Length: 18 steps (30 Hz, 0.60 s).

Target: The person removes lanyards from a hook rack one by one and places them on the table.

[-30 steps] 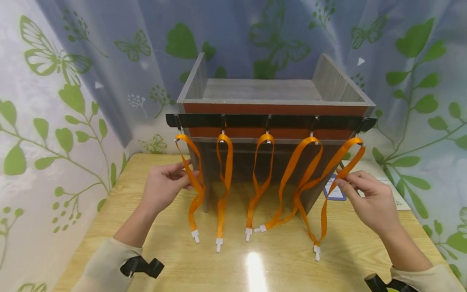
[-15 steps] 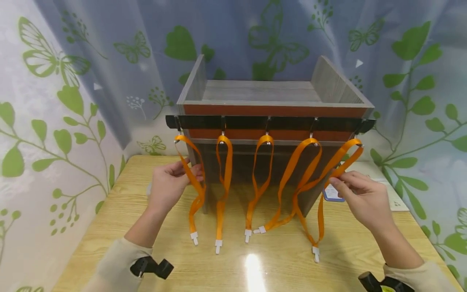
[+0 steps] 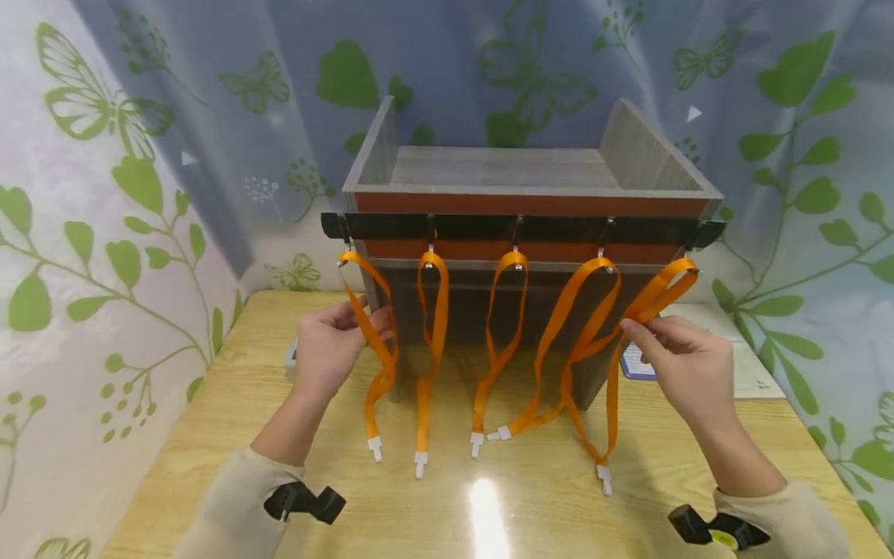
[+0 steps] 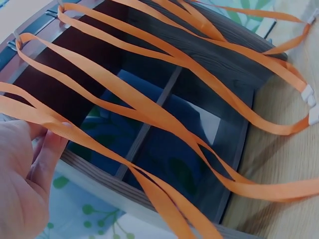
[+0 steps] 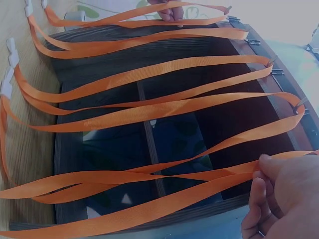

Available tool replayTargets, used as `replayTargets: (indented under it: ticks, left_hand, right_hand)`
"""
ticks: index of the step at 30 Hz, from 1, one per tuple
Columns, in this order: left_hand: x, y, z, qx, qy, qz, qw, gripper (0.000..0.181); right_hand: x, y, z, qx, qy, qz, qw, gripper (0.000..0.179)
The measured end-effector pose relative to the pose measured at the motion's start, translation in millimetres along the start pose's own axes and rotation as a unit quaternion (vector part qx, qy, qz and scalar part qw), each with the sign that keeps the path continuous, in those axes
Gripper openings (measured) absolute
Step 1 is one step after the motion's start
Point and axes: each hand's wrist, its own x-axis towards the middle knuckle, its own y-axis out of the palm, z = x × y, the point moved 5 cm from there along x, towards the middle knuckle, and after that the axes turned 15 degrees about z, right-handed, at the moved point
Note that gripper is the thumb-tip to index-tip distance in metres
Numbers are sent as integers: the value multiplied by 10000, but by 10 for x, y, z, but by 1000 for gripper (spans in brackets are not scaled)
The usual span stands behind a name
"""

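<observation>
Several orange lanyards with white end clips hang from metal clips on a black bar (image 3: 475, 227) across the front of a grey wooden shelf unit (image 3: 412, 167). My right hand (image 3: 687, 365) pinches the rightmost lanyard (image 3: 656, 299) between thumb and fingers a little below its clip; in the right wrist view the thumb (image 5: 269, 164) presses on the strap. My left hand (image 3: 328, 349) is at the shelf's left side, its fingertips behind the leftmost lanyard (image 3: 373, 334). Strap and shelf edge overlap those fingers (image 4: 50, 149), and I cannot tell what they grip.
The shelf unit stands on a light wooden table (image 3: 335, 497) before a leaf-patterned curtain (image 3: 447, 70). Behind my right hand lie a blue-edged card (image 3: 635, 363) and a pale open sheet (image 3: 754, 373). A small whitish object (image 3: 289, 357) shows behind my left wrist.
My right hand has moved left, and the rightmost lanyard's two strands now lie closer together near the top. My left hand has shifted right, further behind the leftmost strap.
</observation>
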Motion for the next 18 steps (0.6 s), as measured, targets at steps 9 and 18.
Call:
replayTargets:
  ticks: [9,18]
  left_hand:
    - [5,58,35,-214,241,-147,9994,30]
    - [-9,62,15,214,264,-173,9993,21]
  right_hand:
    - [-5,36,0,303,389,-120,9987,8]
    - [22,66,-12,673,729,80,9950,17]
